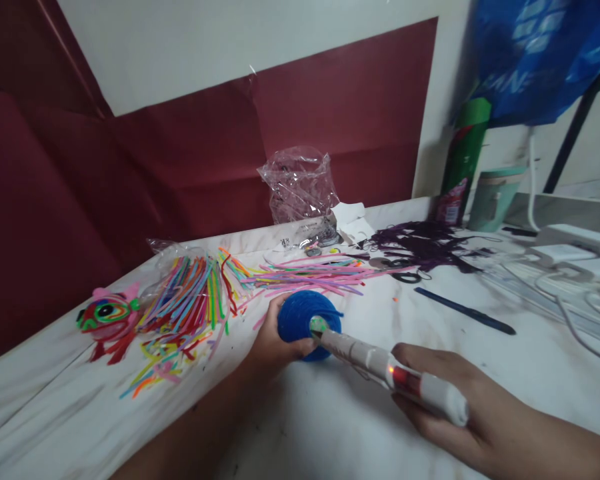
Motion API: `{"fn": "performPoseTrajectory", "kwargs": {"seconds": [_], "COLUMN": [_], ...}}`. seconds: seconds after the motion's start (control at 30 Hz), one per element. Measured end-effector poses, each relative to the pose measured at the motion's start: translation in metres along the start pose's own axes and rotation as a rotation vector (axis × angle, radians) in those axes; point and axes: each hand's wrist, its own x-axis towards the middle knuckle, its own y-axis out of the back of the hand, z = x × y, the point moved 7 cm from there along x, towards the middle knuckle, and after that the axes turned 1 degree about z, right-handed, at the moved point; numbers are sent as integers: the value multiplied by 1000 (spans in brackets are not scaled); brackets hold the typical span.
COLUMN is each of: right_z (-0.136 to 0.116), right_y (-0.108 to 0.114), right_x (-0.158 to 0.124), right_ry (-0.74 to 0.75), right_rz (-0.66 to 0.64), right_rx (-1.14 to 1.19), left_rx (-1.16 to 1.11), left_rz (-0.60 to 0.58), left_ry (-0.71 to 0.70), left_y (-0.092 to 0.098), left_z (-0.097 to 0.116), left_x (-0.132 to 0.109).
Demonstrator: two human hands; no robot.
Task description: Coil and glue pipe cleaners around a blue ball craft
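As seen in the head view, a blue ball [295, 313] wound with fuzzy strand is held above the desk [350, 417] by the left hand [267, 341], whose grip is clamped on it with the thumb across the near side. By the right hand [480, 403], a white tool that looks like a glue gun [363, 355] is gripped, fingers wrapped round its body; a small orange light is lit on it. Its tip is pointed at the pale green patch [318, 325] left uncovered by the strand; whether contact is made cannot be told. For good work, the ball should be held steady, glue be laid thinly along the coil's inner edge, and the left thumb be placed away from the tip, which may be hot.

To the left, a bright animal figure [111, 320] and bundled fuzzy sticks [187, 293] are seen, with short clippings [163, 367] scattered before them. Behind the ball, loose pink sticks [305, 273] are spread. On the right, a dark blue stick-like tool [465, 311] and white cables [563, 310] are best avoided by the right arm.
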Motion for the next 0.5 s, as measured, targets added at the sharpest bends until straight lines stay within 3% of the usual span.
{"fn": "performPoseTrajectory", "kwargs": {"seconds": [0.13, 0.5], "right_z": [4, 5], "right_y": [-3, 0], "right_x": [-1, 4], "right_ry": [42, -58], "right_rz": [34, 43], "right_rx": [47, 18], "left_rx": [-5, 41], "left_rz": [-15, 5], "left_ry": [19, 33], "left_y": [-2, -2], "left_z": [0, 2], "left_x": [0, -2]}}
